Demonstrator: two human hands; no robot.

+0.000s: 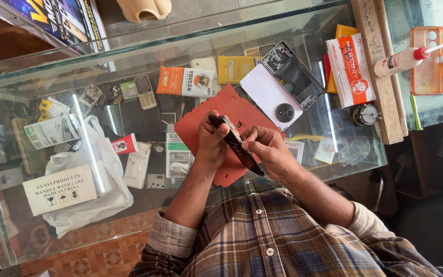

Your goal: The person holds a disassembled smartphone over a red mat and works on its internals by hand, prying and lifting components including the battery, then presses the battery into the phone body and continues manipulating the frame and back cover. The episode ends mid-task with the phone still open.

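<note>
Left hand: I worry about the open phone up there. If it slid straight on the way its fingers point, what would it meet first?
Probably the bare red mat beyond the left hand, not the open phone; depth is unclear.

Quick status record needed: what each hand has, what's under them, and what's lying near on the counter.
left hand: grips upper end of dark slim tool
right hand: pinches the tool's lower part
under hands: red mat on glass counter
beside mat: opened phone and white back cover, touching each other
far right: glue bottle, orange phone case, wooden plank
left: white plastic bag
</note>
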